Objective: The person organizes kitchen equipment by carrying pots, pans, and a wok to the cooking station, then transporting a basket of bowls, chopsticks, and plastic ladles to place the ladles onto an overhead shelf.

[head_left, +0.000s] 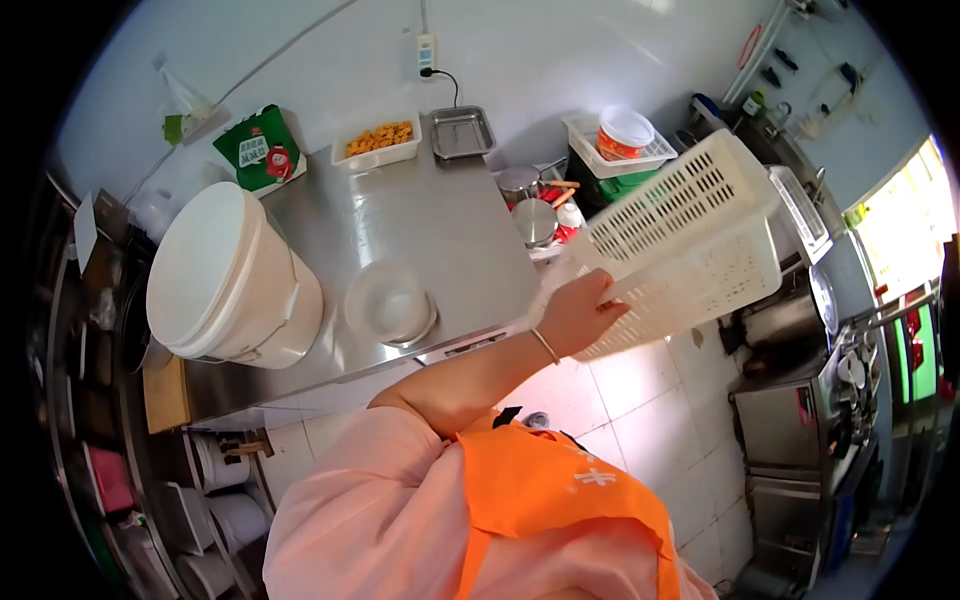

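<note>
apron (565, 485) nearest, grip (580, 312) holds basket (700, 215) over floor (640, 385), past counter edge (514, 235)

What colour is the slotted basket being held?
The slotted basket is off-white, slightly creamy; it shows best in the head view.

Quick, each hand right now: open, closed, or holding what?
Left hand: closed, holding an off-white rectangular slotted plastic basket by its edge.
Right hand: not in view, so its state cannot be told.

The basket (680, 222) looks like smooth plastic, the worktop (425, 215) like glossy metal.
</note>
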Motion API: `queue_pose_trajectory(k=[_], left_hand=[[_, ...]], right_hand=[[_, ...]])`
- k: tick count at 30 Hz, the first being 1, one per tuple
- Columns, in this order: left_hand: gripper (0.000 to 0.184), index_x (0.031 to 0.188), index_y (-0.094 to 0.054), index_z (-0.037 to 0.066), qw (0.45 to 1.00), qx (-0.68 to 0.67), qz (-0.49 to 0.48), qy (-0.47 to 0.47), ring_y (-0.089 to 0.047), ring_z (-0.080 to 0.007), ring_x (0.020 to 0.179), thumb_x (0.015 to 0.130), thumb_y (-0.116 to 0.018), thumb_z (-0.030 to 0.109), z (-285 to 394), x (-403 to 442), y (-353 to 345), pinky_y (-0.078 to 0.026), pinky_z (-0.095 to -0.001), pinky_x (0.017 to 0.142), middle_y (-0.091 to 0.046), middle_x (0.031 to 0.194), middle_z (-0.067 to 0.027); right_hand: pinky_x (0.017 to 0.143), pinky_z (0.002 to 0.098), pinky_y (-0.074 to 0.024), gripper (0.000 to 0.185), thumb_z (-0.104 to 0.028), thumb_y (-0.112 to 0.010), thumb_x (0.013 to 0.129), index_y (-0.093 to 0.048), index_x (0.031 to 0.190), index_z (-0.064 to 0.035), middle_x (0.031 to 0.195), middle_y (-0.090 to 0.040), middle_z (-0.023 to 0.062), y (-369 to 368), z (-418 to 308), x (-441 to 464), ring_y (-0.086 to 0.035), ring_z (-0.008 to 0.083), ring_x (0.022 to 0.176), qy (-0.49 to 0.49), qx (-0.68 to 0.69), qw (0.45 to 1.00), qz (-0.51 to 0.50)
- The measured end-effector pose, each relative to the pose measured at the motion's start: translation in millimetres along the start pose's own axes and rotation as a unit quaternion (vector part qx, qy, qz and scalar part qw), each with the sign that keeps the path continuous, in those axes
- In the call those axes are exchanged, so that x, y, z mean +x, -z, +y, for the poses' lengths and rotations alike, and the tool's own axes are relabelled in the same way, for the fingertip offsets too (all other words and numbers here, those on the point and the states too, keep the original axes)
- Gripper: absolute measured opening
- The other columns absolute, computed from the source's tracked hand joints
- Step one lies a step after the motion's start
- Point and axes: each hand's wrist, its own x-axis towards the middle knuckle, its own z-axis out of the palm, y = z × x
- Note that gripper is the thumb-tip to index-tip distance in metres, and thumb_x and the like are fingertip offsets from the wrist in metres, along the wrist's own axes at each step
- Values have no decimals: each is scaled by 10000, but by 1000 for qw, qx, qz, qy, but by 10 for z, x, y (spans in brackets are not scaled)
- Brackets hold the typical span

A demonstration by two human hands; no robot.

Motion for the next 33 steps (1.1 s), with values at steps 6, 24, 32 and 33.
queue_pose_trajectory(k=[6,24,32,33], left_hand=[[169,815,-529,58,966,226,24,-126,-570,-344,720,727,-628,164,-778,143,343,-457,-441,641,-592,751,-134],[230,862,-596,131,841,525,-116,-52,-568,-260,887,652,-690,132,-2093,699,1108,-406,-407,784,-611,853,-68],[301,960,-613,131,765,570,-212,210,-551,-249,992,676,-688,198,-1766,402,1503,-377,-385,894,-625,968,-92],[344,1008,-607,117,790,542,-191,214,-536,-261,1027,689,-691,215,-1604,308,1549,-370,-386,918,-610,1022,-108]], right_hand=[[832,361,-457,363,-355,-624,771,-655,985,-64,876,-653,142,429,-576,-107,-616,275,892,-218,340,909,106],[742,362,-491,281,-293,-623,728,-679,917,-92,902,-665,123,1335,-447,-435,-623,267,841,-217,327,909,139],[752,357,-487,326,-338,-625,741,-674,950,-92,907,-666,124,1461,-125,-359,-621,255,845,-209,258,935,128],[752,357,-487,326,-338,-625,741,-674,950,-92,907,-666,124,1565,-208,-390,-621,255,845,-205,254,937,124]])
